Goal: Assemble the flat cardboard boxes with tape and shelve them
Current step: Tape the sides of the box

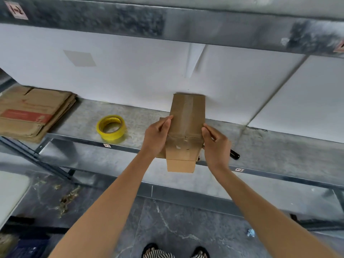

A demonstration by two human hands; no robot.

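Observation:
A small brown cardboard box [186, 123] stands on the metal shelf [83, 118], its far end against the white wall. Clear tape runs along its top seam and down its near face. A bottom flap hangs over the shelf's front edge. My left hand [158, 135] grips the box's left side, thumb on the top face. My right hand [214, 140] grips its right side near the taped edge. A roll of yellow tape [111, 129] lies on the shelf to the left of the box.
A stack of flat cardboard boxes [31, 112] lies at the shelf's left end. A black tool handle [235, 155] pokes out by my right wrist. A second shelf board [167, 19] runs overhead. My feet stand on a dark marbled floor [186, 229].

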